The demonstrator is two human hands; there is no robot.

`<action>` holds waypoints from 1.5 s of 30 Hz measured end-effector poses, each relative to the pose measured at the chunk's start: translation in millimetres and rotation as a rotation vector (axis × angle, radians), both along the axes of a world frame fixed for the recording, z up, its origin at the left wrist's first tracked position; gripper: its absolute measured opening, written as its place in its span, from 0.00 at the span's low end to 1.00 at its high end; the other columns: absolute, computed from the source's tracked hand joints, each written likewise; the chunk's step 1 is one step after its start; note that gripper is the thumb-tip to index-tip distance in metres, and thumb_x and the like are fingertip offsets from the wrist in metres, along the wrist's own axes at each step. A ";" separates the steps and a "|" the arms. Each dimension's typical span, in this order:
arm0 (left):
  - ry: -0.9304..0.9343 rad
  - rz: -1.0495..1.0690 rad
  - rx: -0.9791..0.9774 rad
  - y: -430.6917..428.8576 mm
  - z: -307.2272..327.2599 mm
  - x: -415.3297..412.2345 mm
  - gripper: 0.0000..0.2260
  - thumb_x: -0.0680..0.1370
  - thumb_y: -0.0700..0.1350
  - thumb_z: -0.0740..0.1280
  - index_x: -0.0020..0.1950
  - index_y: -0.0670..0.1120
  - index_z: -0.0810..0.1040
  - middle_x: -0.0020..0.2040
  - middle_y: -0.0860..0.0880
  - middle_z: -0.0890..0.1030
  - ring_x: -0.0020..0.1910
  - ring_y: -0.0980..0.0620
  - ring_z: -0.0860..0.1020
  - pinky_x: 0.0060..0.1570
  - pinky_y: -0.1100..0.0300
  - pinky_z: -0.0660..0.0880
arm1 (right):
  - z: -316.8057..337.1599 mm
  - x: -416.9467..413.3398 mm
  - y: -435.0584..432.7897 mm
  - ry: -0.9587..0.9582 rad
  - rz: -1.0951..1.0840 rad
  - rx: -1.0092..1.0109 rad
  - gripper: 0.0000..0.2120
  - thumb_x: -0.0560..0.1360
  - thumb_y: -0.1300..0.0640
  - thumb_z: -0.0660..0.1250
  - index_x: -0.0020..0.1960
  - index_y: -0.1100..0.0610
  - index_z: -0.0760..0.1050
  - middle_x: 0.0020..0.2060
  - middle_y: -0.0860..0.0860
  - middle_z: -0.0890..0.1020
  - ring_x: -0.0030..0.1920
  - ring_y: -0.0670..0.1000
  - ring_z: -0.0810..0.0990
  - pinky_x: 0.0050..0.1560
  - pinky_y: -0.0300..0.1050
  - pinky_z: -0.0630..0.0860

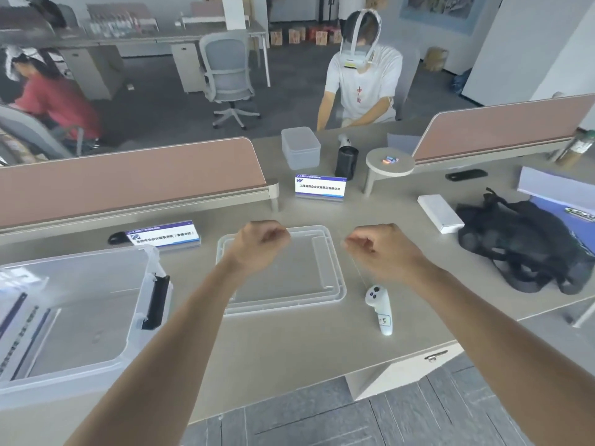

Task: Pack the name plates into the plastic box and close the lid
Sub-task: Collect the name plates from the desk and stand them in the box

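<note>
On the grey desk, a clear box is seen open at the left, with several plates laid flat in it along its left side. The lid is laid flat at the middle of the desk, apart from the box. A black backpack is set at the right, with a white carton just beside it. Both hands are held out with fingers curled together into loose fists, and nothing is seen gripped in either. The left hand is raised over the lid's far left part, the right hand just past its far right corner. Two plates are left standing on the desk. The near plate is placed just behind the box beside a mouse, and the far plate is placed well behind the lid. A white controller is laid near the lid's right edge.
</note>
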State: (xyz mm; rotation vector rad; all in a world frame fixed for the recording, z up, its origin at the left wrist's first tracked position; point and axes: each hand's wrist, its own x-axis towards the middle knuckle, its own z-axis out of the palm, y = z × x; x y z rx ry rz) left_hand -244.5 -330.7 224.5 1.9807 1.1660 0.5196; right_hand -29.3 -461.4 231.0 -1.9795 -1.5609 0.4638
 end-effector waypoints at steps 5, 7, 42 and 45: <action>-0.021 -0.023 -0.025 18.8 -10.7 23.4 0.08 0.73 0.45 0.65 0.41 0.44 0.82 0.32 0.51 0.77 0.33 0.51 0.73 0.33 0.63 0.70 | -8.4 26.3 19.3 0.041 -0.013 0.001 0.07 0.78 0.52 0.67 0.42 0.49 0.80 0.34 0.40 0.80 0.35 0.34 0.76 0.35 0.26 0.69; 0.012 -0.038 -0.005 31.5 -15.9 33.6 0.08 0.74 0.44 0.64 0.41 0.44 0.82 0.34 0.50 0.78 0.33 0.52 0.73 0.30 0.66 0.70 | -10.9 33.6 29.2 0.025 -0.031 -0.007 0.07 0.78 0.52 0.67 0.42 0.50 0.80 0.35 0.40 0.80 0.35 0.34 0.76 0.35 0.26 0.69; 0.080 0.431 -0.403 312.6 -157.1 270.3 0.24 0.76 0.60 0.62 0.67 0.48 0.72 0.58 0.43 0.80 0.55 0.42 0.79 0.53 0.54 0.74 | -182.4 256.5 325.9 0.383 -0.348 -0.141 0.16 0.77 0.50 0.66 0.61 0.58 0.72 0.58 0.52 0.78 0.54 0.51 0.79 0.47 0.39 0.68; 0.044 0.530 -0.477 335.7 -168.4 289.2 0.34 0.67 0.66 0.63 0.68 0.49 0.70 0.58 0.44 0.78 0.56 0.42 0.78 0.61 0.48 0.75 | -205.7 266.2 350.5 0.387 -0.384 -0.142 0.20 0.77 0.49 0.66 0.64 0.58 0.70 0.63 0.53 0.73 0.59 0.53 0.76 0.51 0.39 0.67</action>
